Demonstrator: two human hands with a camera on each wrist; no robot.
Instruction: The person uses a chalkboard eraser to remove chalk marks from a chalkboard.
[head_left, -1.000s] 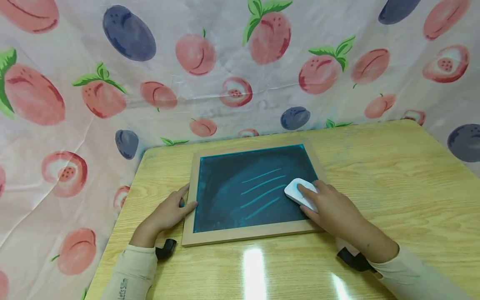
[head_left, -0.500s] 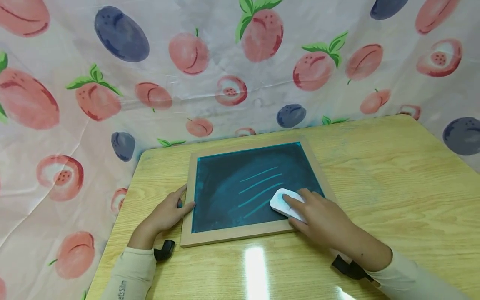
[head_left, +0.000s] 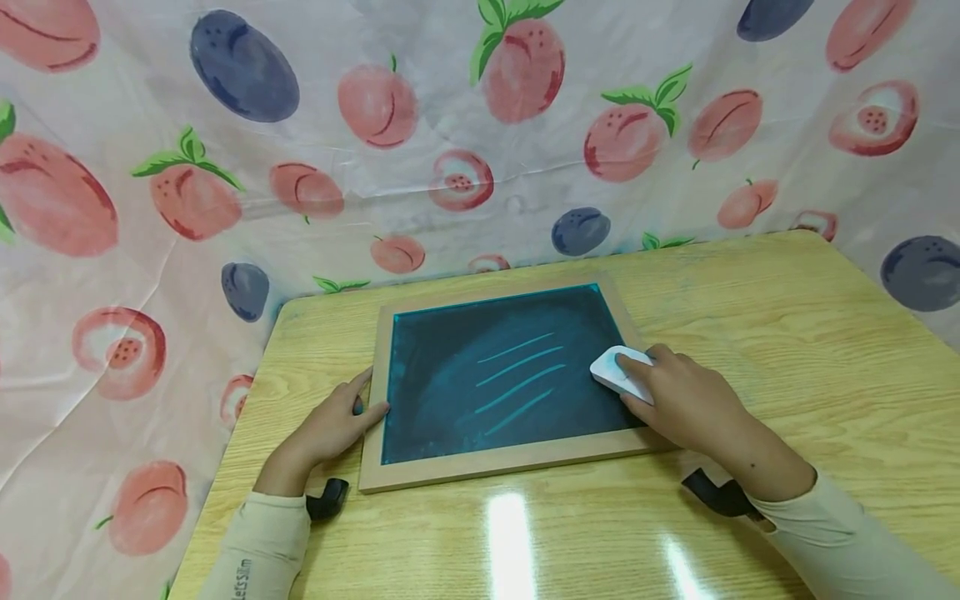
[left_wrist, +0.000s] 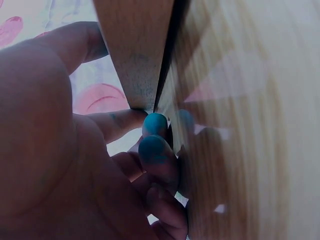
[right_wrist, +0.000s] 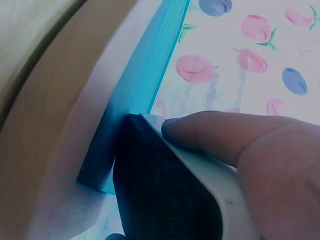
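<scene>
A white fabric backdrop printed with peaches and plums [head_left: 536, 175] hangs along the left and far sides, seemingly to screen off the workspace. Before it, the yellow wood-grain counter [head_left: 757, 342] gives flat support to a dark rectangular blackboard with a pale wooden frame [head_left: 442, 400], which lies face up, presumably for easy reach from the near side. The left hand [head_left: 333, 427] sets its thumb on the left bar, another finger stretched along the outer edge; that loose, unwrapped grip probably keeps the board from sliding. The right hand's [head_left: 693, 400] grip is closed around a white, rounded block eraser with a dark underside [head_left: 618, 367], index finger extended on top, likely to direct pressure. The eraser is at the board's right edge, apart from the four slanting teal chalk lines [head_left: 522, 364] to its left; I cannot tell whether it touches the surface.
</scene>
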